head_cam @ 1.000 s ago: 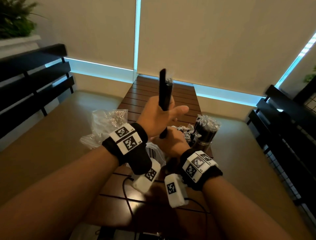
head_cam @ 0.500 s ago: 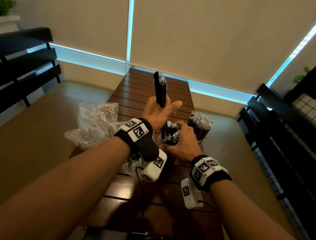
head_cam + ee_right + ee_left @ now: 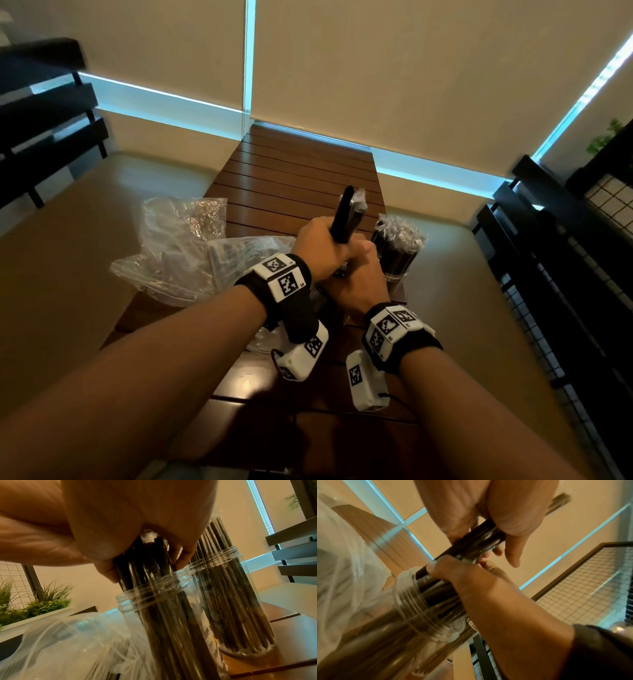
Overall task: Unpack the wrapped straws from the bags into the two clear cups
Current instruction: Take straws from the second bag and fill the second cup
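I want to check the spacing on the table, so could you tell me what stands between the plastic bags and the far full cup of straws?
The near clear cup, itself packed with straws; the right hand grips their tops. The right wrist view shows it beside the bags and the far cup.

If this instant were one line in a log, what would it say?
left hand: grips straw bundle | right hand: holds straws in near cup | far cup: full | bags: on table

straws [image 3: 343,222]: black, in clear glossy wrappers
cups [image 3: 164,601]: clear, ridged rings at the rim
bags [image 3: 178,253]: clear, crinkled, silvery glare
table [image 3: 301,178]: dark red-brown wood slats
my wrist bands [image 3: 260,291]: black, white blocks with black square-code markers
blinds [image 3: 394,68]: plain beige
window gaps [image 3: 249,54]: cyan-blue
benches [image 3: 44,113]: black slats
plants [image 3: 42,601]: green, white planter
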{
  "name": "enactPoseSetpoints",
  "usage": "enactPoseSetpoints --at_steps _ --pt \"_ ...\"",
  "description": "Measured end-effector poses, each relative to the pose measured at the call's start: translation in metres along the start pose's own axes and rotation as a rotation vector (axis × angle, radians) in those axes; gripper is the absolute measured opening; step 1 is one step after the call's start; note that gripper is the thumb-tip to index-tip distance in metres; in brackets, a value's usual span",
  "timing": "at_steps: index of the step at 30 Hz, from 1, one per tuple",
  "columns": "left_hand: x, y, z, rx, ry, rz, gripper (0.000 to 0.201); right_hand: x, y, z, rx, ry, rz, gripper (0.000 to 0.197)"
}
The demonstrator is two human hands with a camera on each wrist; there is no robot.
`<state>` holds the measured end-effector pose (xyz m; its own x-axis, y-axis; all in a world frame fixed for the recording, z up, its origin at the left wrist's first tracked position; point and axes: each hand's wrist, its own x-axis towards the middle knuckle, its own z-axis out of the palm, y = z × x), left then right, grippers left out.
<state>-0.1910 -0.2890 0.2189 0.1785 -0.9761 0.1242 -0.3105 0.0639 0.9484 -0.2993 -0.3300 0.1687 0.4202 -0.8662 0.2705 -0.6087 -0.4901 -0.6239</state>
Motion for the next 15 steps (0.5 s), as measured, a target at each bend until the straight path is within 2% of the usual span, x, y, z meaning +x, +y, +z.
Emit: enactPoseSetpoints --at_steps 3,5,8,10,13,15 --pt "0.001 0.012 -0.004 0.2 0.111 0.095 0.039 -0.001 0.002 0.003 0.054 0.024 0.021 0.048" --pt "0.001 0.02 -0.007 0.223 0.168 0.196 0.055 -0.002 0.002 0.004 0.001 0.027 0.029 0.058" --pt "0.005 0.031 -0.007 0.198 0.141 0.383 0.09 -0.003 0.002 0.005 -0.074 0.037 0.047 0.059" --pt "0.007 0.04 -0.004 0.284 0.108 0.523 0.1 -0.003 0.001 0.003 -0.089 0.03 0.082 0.057" --pt "0.011 0.04 -0.004 0.384 0.093 0.606 0.092 -0.006 0.0 -0.001 -0.079 0.011 0.119 0.056" --pt "0.013 0.029 -0.008 0.442 0.076 0.564 0.069 -0.008 -0.001 -0.004 -0.05 0.012 0.114 0.057"
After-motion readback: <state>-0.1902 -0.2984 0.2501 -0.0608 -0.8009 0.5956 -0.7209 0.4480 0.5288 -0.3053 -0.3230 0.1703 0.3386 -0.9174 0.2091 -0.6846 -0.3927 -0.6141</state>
